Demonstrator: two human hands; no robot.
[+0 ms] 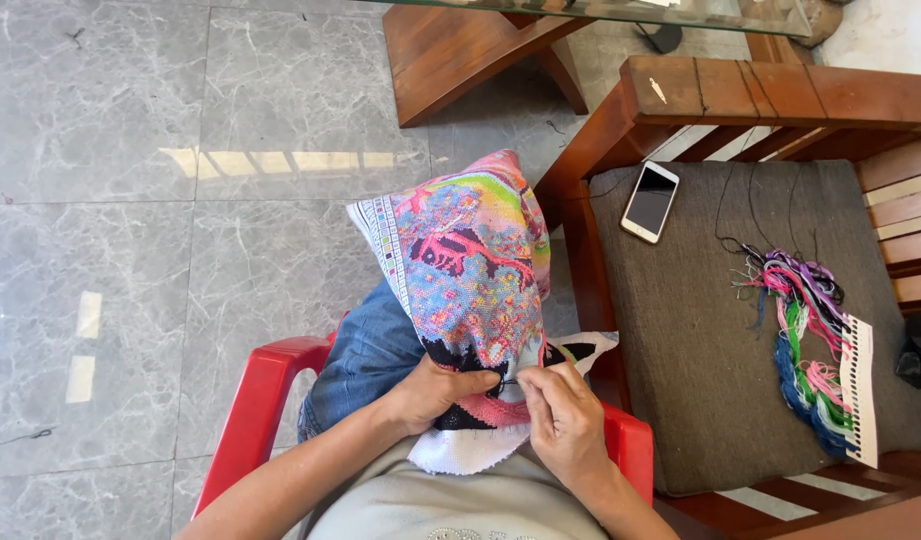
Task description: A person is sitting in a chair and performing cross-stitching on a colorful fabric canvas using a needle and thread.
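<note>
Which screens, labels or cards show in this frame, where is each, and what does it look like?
Phone: on the grey chair cushion, near its back left corner; white rectangular frame, dark screen.
Thread card: right side of the same cushion; long white strip holding coloured threads.

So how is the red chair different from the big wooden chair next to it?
The red plastic chair is bright, smooth and has a person sitting in it; the wooden chair is brown with slats, and nobody sits on it. The wooden chair has a dark grey cushion holding a phone and a bundle of coloured threads; the red plastic chair shows no cushion. Both have armrests and stand side by side on the grey floor.
</note>
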